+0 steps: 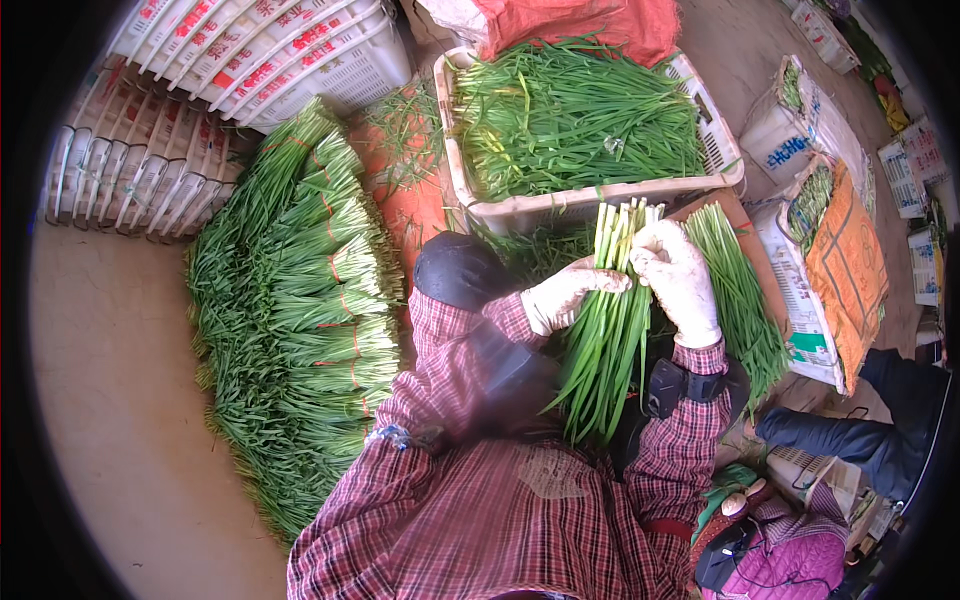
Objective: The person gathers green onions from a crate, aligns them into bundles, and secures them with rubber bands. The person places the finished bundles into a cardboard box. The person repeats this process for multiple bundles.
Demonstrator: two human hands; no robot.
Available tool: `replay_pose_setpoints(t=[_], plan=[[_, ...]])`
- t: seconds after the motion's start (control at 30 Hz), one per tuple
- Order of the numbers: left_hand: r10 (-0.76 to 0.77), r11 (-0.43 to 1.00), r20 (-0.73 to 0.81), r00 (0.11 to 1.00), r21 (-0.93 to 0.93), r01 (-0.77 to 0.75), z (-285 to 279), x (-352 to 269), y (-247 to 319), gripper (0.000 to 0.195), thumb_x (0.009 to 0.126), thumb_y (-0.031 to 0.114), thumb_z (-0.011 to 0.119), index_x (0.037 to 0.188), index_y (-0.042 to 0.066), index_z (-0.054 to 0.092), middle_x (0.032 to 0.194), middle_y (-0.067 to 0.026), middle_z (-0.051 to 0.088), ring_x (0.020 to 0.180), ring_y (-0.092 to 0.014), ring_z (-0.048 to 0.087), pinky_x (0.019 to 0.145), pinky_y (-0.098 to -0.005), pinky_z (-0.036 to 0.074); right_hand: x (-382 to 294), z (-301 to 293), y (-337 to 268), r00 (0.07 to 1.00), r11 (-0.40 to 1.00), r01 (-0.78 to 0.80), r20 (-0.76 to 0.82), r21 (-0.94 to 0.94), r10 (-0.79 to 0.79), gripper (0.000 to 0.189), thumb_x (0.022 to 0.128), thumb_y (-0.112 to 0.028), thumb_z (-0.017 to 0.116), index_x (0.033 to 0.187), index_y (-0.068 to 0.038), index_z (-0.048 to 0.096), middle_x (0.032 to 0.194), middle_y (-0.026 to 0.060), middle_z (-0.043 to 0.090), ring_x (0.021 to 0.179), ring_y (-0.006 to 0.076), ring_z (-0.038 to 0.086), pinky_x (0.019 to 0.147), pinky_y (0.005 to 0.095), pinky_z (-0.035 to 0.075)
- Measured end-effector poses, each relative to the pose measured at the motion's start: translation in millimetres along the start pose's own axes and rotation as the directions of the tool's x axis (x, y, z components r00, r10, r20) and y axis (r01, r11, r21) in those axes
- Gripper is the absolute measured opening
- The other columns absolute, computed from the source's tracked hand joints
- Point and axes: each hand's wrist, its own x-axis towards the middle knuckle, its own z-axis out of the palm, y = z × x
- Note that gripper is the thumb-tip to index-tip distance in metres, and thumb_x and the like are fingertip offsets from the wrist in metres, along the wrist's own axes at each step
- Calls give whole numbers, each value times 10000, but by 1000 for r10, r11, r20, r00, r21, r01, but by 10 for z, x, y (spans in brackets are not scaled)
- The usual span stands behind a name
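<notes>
My left hand (562, 296), in a soiled white glove, grips a loose bunch of garlic chives (611, 322). The pale cut ends point away from me and the green leaves hang towards my lap. My right hand (675, 277), gloved likewise, has its fingers closed at the bunch's right side, near the pale stems; what exactly lies between its fingertips is hidden. Just right of that hand, another bunch of chives (731, 285) lies on a brown board (766, 277). No band shows around the bunch in my hands.
A white plastic crate (585, 196) heaped with loose chives (570, 120) stands ahead. Banded chive bundles (300, 300) form a large pile at left, below stacked crates (262, 60). Filled sacks (847, 262) stand at right. Near them are another person's legs (847, 442) and a person in magenta clothing (795, 555).
</notes>
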Motion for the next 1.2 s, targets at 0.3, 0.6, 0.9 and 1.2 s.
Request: replay_pose_setpoints(t=[0.3,0.6,0.9,1.2], plan=[[-14,996,-48,999,93,18,51,29,0,396,952,14,670,1341,-22,606,1182,-76,717,1052,-148,697,967,-288,574,-23,58,-69,997,1000,12,-79,-4,-13,166,945,-106,758,1075,-44,676,876,5,682,718,62,601,633,248,501],[8,1000,76,997,-25,-6,99,79,-21,386,968,92,677,1326,-41,626,1218,-140,724,1067,-197,725,918,-312,617,-55,-136,2,991,947,-116,-30,299,131,219,991,-157,699,1166,-29,668,956,29,716,703,67,631,596,218,487],[24,999,61,998,44,-27,120,155,-50,429,977,101,687,1370,-43,592,1260,-167,709,1126,-249,709,1012,-379,578,-105,-178,11,988,951,-129,-43,280,147,208,1000,-148,694,1175,-37,679,960,32,717,676,63,624,554,202,475],[88,962,-34,996,263,-77,248,176,-88,354,923,34,744,1269,0,674,1123,-109,752,1014,-201,719,962,-343,569,-150,-114,-119,971,999,48,-236,25,-41,138,988,-92,679,1110,-40,720,909,24,720,698,71,632,626,256,524]])
